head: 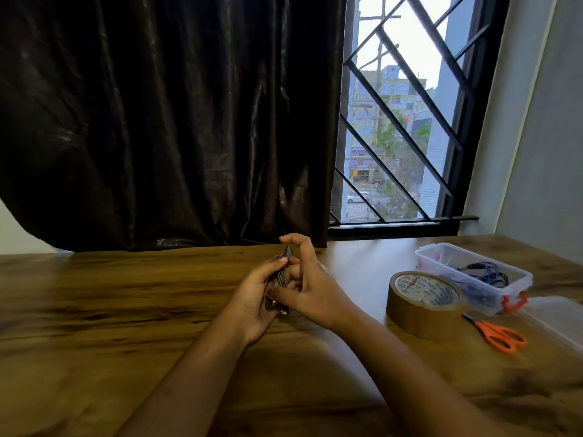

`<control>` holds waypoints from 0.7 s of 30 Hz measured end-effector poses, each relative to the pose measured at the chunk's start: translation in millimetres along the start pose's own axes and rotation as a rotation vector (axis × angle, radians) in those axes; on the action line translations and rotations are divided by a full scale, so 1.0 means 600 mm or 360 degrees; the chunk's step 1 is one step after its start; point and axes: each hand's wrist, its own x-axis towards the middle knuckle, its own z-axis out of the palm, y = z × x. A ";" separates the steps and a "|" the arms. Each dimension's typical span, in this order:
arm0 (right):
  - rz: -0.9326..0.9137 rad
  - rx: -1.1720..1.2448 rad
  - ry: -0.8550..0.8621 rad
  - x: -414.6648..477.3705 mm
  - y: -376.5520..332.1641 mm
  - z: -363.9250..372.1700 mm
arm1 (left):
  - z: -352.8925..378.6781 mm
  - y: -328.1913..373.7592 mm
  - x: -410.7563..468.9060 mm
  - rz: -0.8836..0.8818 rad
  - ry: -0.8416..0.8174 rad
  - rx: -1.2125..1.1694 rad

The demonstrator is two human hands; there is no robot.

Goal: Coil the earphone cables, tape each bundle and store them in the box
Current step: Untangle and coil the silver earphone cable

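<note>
You are gripping a coiled dark earphone cable (pixel 283 272) in your left hand (pixel 255 298) above the tabletop (pixel 126 310), while your right hand (pixel 310 285) is pinching it too. The tape roll (pixel 424 304), scissors (pixel 498 334) and open box (pixel 473 275) are sitting to the right.

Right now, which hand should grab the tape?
Probably the right hand. The brown tape roll sits on the table to the right, nearer that hand. The left hand grips the coiled earphone cable, so it should keep holding the bundle.
</note>
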 end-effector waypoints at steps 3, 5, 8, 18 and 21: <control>-0.0151 -0.0264 0.0107 -0.002 0.001 0.004 | 0.004 -0.002 0.003 -0.0002 0.0075 -0.0043; -0.0201 -0.0208 0.0246 -0.001 -0.003 0.000 | 0.002 0.002 0.007 -0.0004 0.0088 -0.0168; -0.0153 -0.0067 0.0504 0.002 -0.012 -0.011 | -0.003 0.007 0.009 0.0005 0.0116 -0.0245; 0.0742 0.1170 -0.0070 -0.004 0.000 -0.018 | 0.011 0.010 0.004 0.0017 0.0034 -0.0242; 0.0693 0.1105 0.0046 -0.001 0.005 -0.022 | 0.013 0.009 0.009 -0.0018 0.0150 -0.0180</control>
